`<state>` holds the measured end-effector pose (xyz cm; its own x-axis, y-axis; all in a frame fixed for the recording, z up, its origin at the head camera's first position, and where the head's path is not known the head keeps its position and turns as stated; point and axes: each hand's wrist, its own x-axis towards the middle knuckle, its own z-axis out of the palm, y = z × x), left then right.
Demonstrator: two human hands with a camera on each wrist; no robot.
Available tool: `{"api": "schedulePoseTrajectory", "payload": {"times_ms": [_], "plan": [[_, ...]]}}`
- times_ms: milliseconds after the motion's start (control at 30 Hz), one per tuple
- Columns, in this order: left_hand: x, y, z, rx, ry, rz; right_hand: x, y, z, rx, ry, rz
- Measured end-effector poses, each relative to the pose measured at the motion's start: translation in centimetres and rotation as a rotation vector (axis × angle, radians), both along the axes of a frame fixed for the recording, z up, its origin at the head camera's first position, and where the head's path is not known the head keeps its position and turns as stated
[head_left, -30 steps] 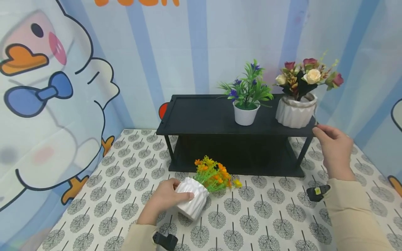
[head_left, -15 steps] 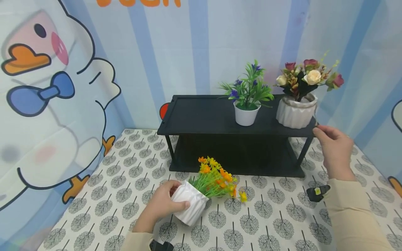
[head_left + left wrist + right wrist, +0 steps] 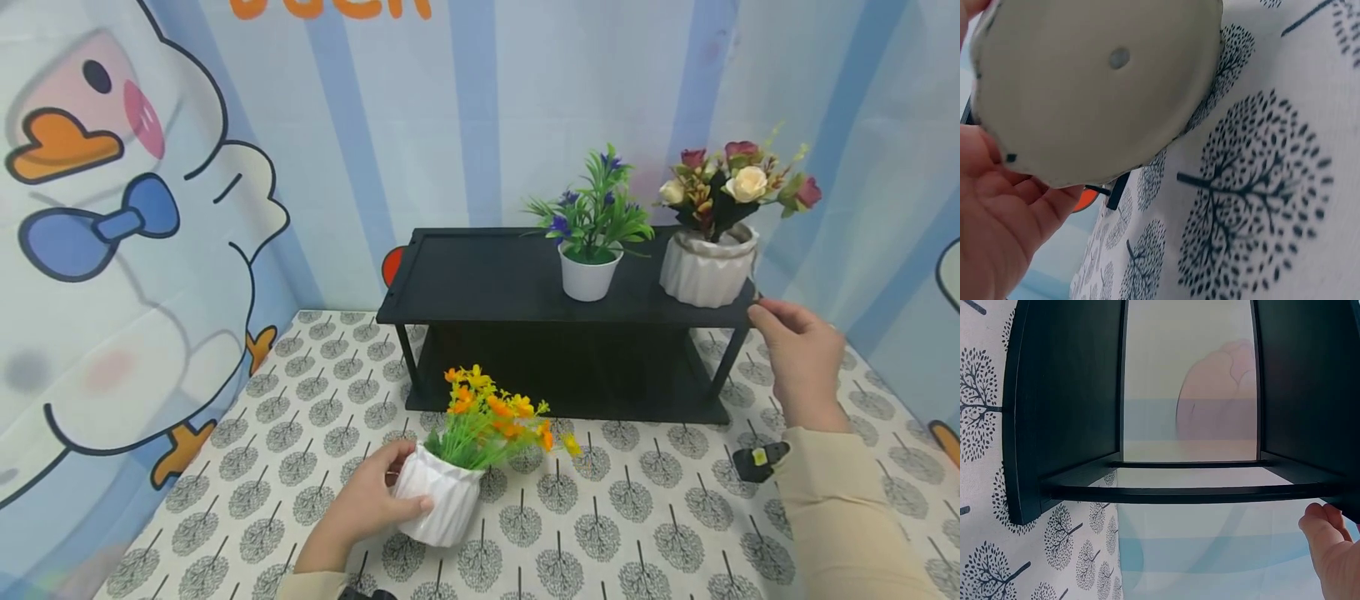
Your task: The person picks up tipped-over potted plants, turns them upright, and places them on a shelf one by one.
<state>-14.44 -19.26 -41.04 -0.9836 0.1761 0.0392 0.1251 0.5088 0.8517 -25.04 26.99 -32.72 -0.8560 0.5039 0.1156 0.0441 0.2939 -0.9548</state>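
Observation:
My left hand (image 3: 367,500) grips a white ribbed flowerpot (image 3: 442,504) by its left side, thumb across the front. Orange and yellow flowers (image 3: 491,417) lean out of it toward the right. In the left wrist view the pot's round underside (image 3: 1091,100) faces the camera, tilted and lifted at least partly from the cloth. At the front right corner of a black two-tier shelf (image 3: 480,275), my right hand (image 3: 806,358) pinches the edge of the upper board. The right wrist view has that hand (image 3: 1335,556) at the board's corner, its fingers partly cut off.
On the upper board stand a small white pot (image 3: 587,275) with purple-flowered greenery and a larger white pot (image 3: 705,267) of roses. A tree-patterned cloth (image 3: 600,533) covers the table. Behind hangs a blue striped backdrop (image 3: 390,108) with a cartoon duck.
My left hand has drawn the flowerpot slightly left and toward me, turning it more upright. The flowers point more upward now. My right hand has stayed at the shelf corner.

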Motion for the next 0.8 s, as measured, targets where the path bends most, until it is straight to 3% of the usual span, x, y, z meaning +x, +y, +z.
{"api": "schedulePoseTrajectory", "payload": {"times_ms": [600,800], "plan": [[0.53,-1.0,-0.32,0.004,-0.013,-0.065,-0.23,0.03,-0.04,-0.007,-0.007,-0.008],[0.46,-0.98,-0.58,-0.004,-0.032,-0.051,-0.17,0.0,-0.14,0.018,-0.018,-0.006]]}}
